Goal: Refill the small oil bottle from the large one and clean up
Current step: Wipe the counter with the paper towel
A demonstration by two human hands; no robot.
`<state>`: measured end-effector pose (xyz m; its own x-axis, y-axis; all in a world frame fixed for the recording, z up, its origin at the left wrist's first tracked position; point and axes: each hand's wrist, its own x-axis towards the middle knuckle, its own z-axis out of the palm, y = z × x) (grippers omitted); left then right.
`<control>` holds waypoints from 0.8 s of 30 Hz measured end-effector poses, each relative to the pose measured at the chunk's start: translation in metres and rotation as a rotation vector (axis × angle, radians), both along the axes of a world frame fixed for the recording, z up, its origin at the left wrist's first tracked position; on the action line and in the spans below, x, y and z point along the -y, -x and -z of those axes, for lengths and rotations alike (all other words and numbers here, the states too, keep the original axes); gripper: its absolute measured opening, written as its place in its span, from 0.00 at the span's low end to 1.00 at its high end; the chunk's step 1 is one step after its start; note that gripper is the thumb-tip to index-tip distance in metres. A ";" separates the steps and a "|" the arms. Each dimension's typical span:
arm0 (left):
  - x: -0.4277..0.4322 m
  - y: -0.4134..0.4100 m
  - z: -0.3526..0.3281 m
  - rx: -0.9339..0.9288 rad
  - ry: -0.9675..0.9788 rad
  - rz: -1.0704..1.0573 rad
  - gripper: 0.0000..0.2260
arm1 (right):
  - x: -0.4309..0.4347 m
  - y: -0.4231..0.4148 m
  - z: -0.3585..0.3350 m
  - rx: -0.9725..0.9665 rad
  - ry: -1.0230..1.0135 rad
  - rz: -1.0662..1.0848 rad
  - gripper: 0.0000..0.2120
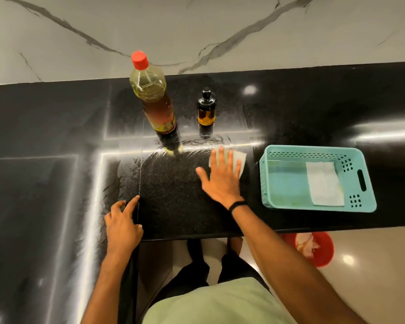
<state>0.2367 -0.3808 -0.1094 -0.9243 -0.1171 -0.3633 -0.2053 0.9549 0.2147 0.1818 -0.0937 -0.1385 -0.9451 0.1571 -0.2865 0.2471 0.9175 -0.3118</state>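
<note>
Black counter (pixel 56 136): right hand (pixel 222 181) flat, pressing wipe (pixel 242 160); bottles capped.

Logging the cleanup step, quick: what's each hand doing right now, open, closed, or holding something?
Left hand: open, resting on the counter, holding nothing.
Right hand: open, fingers flat, pressing the white wipe onto the counter.

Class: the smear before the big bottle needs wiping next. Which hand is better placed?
Right. The right hand presses the tissue flat beside the smear; the left hand rests empty near the counter edge.
</note>
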 end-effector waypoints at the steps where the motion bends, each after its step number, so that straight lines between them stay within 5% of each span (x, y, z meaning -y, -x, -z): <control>1: -0.004 0.003 0.000 -0.001 0.005 0.016 0.39 | 0.011 -0.012 0.000 -0.015 0.001 -0.054 0.40; 6: -0.011 0.019 0.000 0.009 0.015 0.051 0.39 | 0.018 -0.108 -0.005 -0.038 0.032 -0.228 0.38; 14: -0.012 0.028 -0.004 0.040 0.006 0.040 0.41 | -0.030 0.023 0.002 0.019 -0.023 0.095 0.39; 20: -0.013 0.031 -0.013 0.097 0.038 0.021 0.44 | 0.028 -0.042 -0.005 -0.038 0.026 -0.212 0.39; 24: -0.014 0.032 -0.022 0.117 0.009 0.003 0.43 | 0.005 -0.052 -0.001 -0.050 -0.047 -0.177 0.37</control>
<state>0.2043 -0.3665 -0.0878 -0.8757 -0.1183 -0.4681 -0.2260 0.9572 0.1809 0.2337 -0.0986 -0.1372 -0.9720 -0.0010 -0.2351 0.0657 0.9590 -0.2757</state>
